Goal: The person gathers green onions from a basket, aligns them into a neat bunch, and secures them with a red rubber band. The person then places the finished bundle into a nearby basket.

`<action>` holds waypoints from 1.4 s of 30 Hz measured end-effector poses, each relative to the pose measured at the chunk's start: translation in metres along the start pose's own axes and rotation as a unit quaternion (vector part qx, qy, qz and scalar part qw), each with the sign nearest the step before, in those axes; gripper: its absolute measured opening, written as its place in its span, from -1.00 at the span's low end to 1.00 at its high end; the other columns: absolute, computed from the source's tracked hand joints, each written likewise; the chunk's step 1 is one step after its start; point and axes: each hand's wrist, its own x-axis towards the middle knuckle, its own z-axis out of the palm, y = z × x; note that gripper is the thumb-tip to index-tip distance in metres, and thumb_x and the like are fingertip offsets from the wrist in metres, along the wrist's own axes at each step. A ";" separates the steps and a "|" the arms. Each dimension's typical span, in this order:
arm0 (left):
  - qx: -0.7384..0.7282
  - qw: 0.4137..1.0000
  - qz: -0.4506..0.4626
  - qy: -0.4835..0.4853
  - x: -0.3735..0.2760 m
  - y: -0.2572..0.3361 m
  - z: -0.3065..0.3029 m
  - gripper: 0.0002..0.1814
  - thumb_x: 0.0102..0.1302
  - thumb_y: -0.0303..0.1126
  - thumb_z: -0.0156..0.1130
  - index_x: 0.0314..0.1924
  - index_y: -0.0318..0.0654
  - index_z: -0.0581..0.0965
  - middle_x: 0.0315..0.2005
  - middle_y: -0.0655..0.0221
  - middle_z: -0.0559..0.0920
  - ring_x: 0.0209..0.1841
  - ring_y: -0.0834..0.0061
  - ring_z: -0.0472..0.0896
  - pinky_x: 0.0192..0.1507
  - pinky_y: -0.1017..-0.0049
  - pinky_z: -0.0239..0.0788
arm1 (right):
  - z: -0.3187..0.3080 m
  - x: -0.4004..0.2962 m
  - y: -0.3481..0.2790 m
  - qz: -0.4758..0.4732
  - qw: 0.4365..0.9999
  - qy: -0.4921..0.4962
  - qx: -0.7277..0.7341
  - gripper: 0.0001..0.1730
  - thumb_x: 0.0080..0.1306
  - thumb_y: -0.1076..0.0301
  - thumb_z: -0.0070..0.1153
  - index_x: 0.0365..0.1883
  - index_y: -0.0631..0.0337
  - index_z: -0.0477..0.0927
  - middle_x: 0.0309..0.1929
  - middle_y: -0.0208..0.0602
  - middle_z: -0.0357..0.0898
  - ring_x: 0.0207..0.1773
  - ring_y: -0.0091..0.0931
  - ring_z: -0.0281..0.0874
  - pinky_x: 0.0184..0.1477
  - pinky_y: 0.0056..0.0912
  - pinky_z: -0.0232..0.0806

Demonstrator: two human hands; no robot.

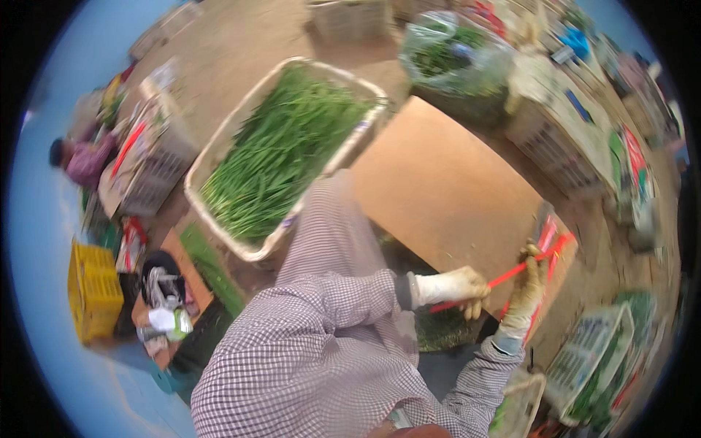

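Note:
My left hand (pixel 454 289), in a soiled white glove, grips one end of a red plastic strip (pixel 505 277) above the near edge of a brown board (pixel 438 175). From there the strip runs taut to the board's right corner, crossing the fingers of my right hand (pixel 524 293). That hand is gloved too and closes on red strips, though blur hides the exact grip. More red strips (pixel 547 234) lie under and beyond its fingertips. Next to them is a dark, flat blade-like piece (pixel 543 212), partly covered.
Left of the board stands a white plastic crate (pixel 241 249) of long green leafy stalks (pixel 285 148). A clear bag of greens (pixel 457 57) sits beyond the board. Crates (pixel 558 148) line the right, with a crate of greens (pixel 589 350) lower right. A person (pixel 87 161) is at far left, near a yellow crate (pixel 96 290).

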 end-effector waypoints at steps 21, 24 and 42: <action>-0.026 0.811 0.299 0.502 -0.184 0.018 -0.125 -0.52 0.64 -0.18 0.10 0.37 -0.35 0.52 0.26 0.12 0.65 0.30 0.29 0.61 0.41 0.31 0.38 | 0.161 -0.022 0.094 -0.082 0.903 -0.247 -0.341 -0.71 0.43 0.60 0.22 0.10 0.30 0.67 0.05 -0.16 0.69 0.11 -0.37 0.65 0.19 -0.29 0.46; -0.111 0.697 0.347 0.618 -0.282 -0.010 -0.118 -0.63 0.65 -0.26 0.05 0.23 -0.35 0.59 0.14 0.17 0.70 0.17 0.34 0.67 0.25 0.32 0.52 | 0.197 -0.013 0.093 -0.226 0.796 -0.182 -0.531 -0.61 0.40 0.61 0.17 0.18 0.26 0.66 0.17 -0.05 0.67 0.16 -0.23 0.65 0.24 -0.21 0.46; -0.308 0.213 0.323 0.869 -0.374 -0.129 -0.211 -0.47 0.68 -0.05 -0.08 0.33 -0.34 0.51 0.22 0.17 0.60 0.23 0.26 0.54 0.27 0.30 0.37 | 0.587 -0.196 0.199 -0.249 0.466 -0.770 -0.357 0.11 0.23 0.22 0.39 0.66 0.12 0.06 0.43 0.28 0.34 0.50 0.09 0.32 0.57 0.22 0.12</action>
